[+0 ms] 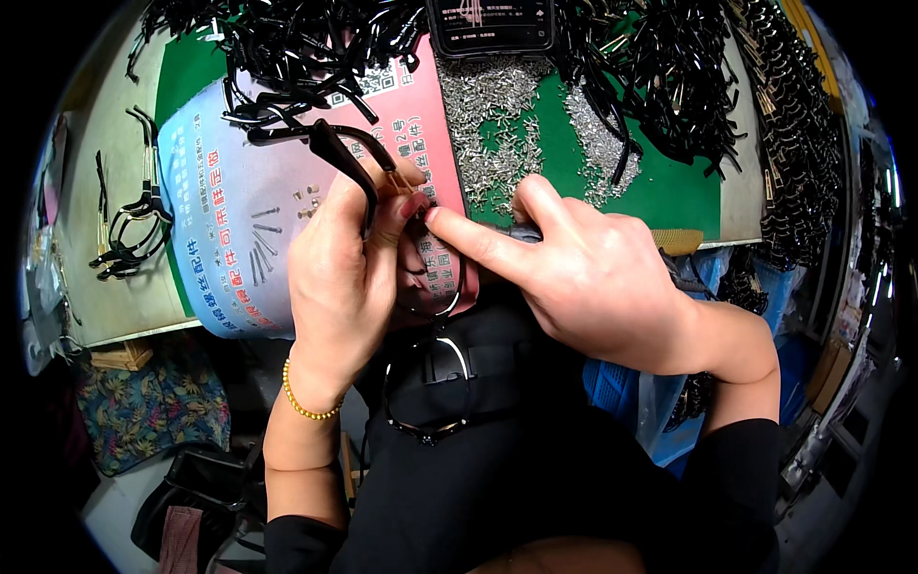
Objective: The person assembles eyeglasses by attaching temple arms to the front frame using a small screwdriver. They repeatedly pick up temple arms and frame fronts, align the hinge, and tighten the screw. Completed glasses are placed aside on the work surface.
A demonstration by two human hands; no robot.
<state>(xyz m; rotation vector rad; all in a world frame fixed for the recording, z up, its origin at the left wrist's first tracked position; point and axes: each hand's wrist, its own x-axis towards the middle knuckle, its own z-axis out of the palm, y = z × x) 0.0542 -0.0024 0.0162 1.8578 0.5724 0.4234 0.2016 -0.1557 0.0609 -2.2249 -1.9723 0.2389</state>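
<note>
My left hand [349, 253] is closed on a pair of eyeglasses, pinching it where a black temple arm [339, 153] meets the front. The eyeglass rims [461, 359] hang below, against my black clothing. My right hand [593, 277] reaches in from the right, its index fingertip at the pinched hinge area beside my left thumb. Its other fingers curl around a grey, rod-shaped tool [519, 231], mostly hidden by the hand. Whatever lies right at the hinge is too small to make out.
Heaps of black temple arms [660, 77] lie at the back. Small silvery screws [492, 124] are spread beside a phone [492, 29]. A finished-looking black frame [134, 225] sits at left near a printed sheet [215, 249] holding a few loose screws [263, 244].
</note>
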